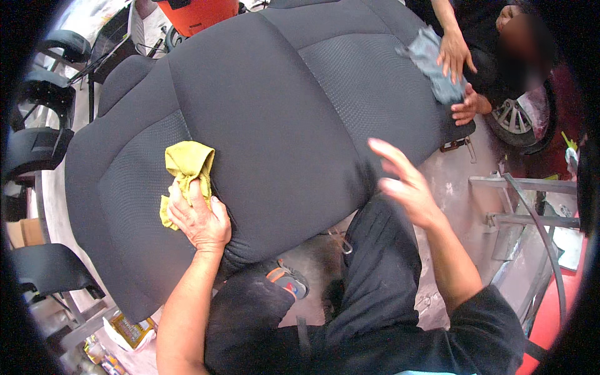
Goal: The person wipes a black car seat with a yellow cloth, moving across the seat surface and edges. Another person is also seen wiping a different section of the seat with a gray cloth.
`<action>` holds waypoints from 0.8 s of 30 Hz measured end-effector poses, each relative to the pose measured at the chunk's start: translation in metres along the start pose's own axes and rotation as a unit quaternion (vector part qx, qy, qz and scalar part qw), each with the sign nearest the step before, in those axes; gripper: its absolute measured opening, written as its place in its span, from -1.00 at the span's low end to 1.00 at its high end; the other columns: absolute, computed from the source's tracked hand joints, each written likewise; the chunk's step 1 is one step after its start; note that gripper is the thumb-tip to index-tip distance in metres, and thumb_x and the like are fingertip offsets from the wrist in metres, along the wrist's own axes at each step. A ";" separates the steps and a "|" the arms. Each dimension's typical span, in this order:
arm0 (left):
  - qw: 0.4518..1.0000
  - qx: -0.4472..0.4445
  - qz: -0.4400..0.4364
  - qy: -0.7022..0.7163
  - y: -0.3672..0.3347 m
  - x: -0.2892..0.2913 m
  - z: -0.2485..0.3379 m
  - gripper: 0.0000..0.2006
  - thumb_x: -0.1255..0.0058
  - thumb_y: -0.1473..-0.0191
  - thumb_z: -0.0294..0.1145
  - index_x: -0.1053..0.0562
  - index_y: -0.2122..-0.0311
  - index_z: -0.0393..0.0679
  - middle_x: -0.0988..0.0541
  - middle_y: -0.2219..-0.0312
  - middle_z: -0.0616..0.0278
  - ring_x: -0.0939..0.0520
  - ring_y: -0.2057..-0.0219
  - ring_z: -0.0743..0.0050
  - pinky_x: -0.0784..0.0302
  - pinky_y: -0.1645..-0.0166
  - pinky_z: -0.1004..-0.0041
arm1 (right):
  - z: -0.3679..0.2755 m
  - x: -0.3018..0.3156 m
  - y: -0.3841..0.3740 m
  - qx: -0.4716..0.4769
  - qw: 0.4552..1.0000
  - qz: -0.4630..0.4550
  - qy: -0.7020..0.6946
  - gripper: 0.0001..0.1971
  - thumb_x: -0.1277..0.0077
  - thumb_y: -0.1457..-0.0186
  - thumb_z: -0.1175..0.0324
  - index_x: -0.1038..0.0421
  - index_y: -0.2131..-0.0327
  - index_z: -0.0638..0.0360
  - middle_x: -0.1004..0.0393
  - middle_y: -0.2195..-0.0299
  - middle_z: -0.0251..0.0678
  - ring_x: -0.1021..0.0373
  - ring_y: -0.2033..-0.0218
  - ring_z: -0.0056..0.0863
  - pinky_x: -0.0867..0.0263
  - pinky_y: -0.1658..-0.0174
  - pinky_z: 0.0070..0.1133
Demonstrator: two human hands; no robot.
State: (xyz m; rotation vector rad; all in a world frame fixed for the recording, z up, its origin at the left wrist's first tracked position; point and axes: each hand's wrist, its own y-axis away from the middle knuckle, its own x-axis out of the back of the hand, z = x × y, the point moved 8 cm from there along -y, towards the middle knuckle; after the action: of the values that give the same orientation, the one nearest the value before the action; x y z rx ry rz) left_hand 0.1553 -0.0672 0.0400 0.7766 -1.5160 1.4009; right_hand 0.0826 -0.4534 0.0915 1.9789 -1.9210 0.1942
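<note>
A large dark grey car seat back (269, 125) with patterned side panels lies in front of me. Near its left panel, my left hand (203, 222) presses a crumpled yellow cloth (189, 159) against the fabric, the fingers partly over it. Above the seat's near right edge hovers my right hand (405, 187), fingers apart and holding nothing; its fingertips are slightly blurred. At the far right corner, another person's hand (455, 53) rests on a blue-grey cloth (431, 56), while that person's other hand (470, 105) touches the seat's edge.
An orange container (199, 14) stands behind the seat. Black curved parts (39, 153) hang on a rack at left. At right are a wheel (517, 119) and a metal frame (531, 183) with a hose (539, 225). My shoe (290, 281) shows below the seat.
</note>
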 end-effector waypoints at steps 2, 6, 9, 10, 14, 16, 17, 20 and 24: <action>1.000 -0.002 0.003 0.030 -0.008 -0.004 0.017 -0.38 -0.06 -0.05 -0.26 -0.29 -0.25 -0.12 -0.20 -0.27 -0.20 -0.26 -0.23 -0.29 -0.03 -0.33 -0.16 | -0.002 -0.023 -0.051 0.069 0.945 0.057 0.316 -0.02 -0.06 -0.14 -0.26 0.00 -0.40 0.24 0.07 -0.43 0.11 0.13 -0.46 0.03 0.26 -0.45 -0.04; 0.999 -0.008 0.025 0.029 -0.007 0.002 0.009 -0.41 -0.06 -0.05 -0.26 -0.31 -0.22 -0.13 -0.20 -0.27 -0.21 -0.26 -0.22 -0.33 -0.04 -0.32 -0.17 | -0.009 -0.075 -0.131 0.106 0.904 0.114 0.398 0.06 0.11 -0.17 -0.39 0.17 -0.45 0.22 0.24 -0.43 0.28 0.29 -0.47 0.20 0.42 -0.42 0.11; 0.999 -0.009 0.018 0.047 -0.007 -0.002 0.013 -0.40 -0.08 -0.03 -0.26 -0.31 -0.22 -0.12 -0.20 -0.26 -0.22 -0.25 -0.23 -0.33 -0.04 -0.31 -0.18 | -0.020 -0.062 -0.211 0.091 0.911 0.116 0.385 0.06 0.11 -0.15 -0.41 0.13 -0.45 0.17 0.14 -0.44 0.19 0.24 -0.48 0.12 0.33 -0.48 -0.09; 0.998 -0.011 0.017 0.052 -0.010 -0.002 0.014 -0.39 -0.08 -0.03 -0.25 -0.30 -0.22 -0.12 -0.20 -0.26 -0.22 -0.24 -0.24 -0.33 -0.04 -0.31 -0.18 | -0.020 -0.058 -0.232 0.072 0.917 0.118 0.374 0.07 0.11 -0.13 -0.44 0.12 -0.46 0.15 0.15 -0.45 0.16 0.26 -0.48 0.14 0.34 -0.49 -0.12; 0.999 -0.006 0.017 0.032 -0.008 -0.002 0.009 -0.36 -0.11 0.06 -0.25 -0.32 -0.19 -0.10 -0.22 -0.24 -0.23 -0.26 -0.24 -0.31 -0.09 -0.29 -0.19 | -0.071 -0.112 -0.232 0.178 0.838 0.151 0.493 -0.05 0.12 -0.13 -0.38 -0.11 -0.35 0.20 -0.09 -0.35 0.16 0.00 -0.39 0.15 0.14 -0.38 0.07; 0.999 -0.009 0.017 0.035 -0.007 -0.002 0.007 -0.36 -0.12 0.06 -0.25 -0.32 -0.19 -0.10 -0.23 -0.24 -0.21 -0.26 -0.24 -0.32 -0.09 -0.29 -0.19 | -0.083 -0.169 -0.179 0.374 0.796 0.060 0.471 -0.15 0.07 -0.11 -0.26 -0.21 -0.27 0.23 -0.17 -0.31 0.11 -0.05 -0.37 0.11 0.08 -0.35 0.10; 0.999 -0.006 0.016 0.031 -0.005 -0.004 0.005 -0.37 -0.11 0.06 -0.25 -0.33 -0.18 -0.10 -0.23 -0.24 -0.20 -0.26 -0.23 -0.31 -0.09 -0.29 -0.19 | -0.080 -0.190 -0.135 0.425 0.801 -0.008 0.422 -0.17 0.00 -0.08 -0.19 -0.22 -0.26 0.26 -0.15 -0.34 0.12 -0.01 -0.40 0.10 0.14 -0.40 0.07; 0.998 -0.008 0.025 0.051 -0.004 -0.003 0.006 -0.37 -0.12 0.06 -0.25 -0.33 -0.18 -0.09 -0.23 -0.24 -0.20 -0.27 -0.23 -0.31 -0.10 -0.29 -0.19 | -0.058 -0.213 0.019 0.480 0.788 -0.287 0.257 -0.28 -0.09 0.04 0.02 -0.40 -0.10 0.39 -0.24 -0.31 0.08 -0.08 -0.39 0.07 0.17 -0.45 0.06; 0.999 0.002 0.003 0.047 -0.008 -0.002 0.010 -0.37 -0.08 -0.02 -0.24 -0.28 -0.24 -0.09 -0.21 -0.26 -0.21 -0.22 -0.26 -0.32 -0.02 -0.32 -0.20 | -0.062 -0.195 0.095 0.488 0.747 -0.426 0.150 -0.58 -0.07 -0.11 0.05 -0.54 0.11 0.17 -0.46 -0.10 -0.06 -0.27 -0.28 -0.02 -0.04 -0.35 0.06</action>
State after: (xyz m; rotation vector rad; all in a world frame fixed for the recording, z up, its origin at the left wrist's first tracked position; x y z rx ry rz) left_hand 0.1613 -0.0783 0.0419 0.6987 -1.4449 1.4252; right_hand -0.0132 -0.2488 0.0956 2.9540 -0.4912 1.3497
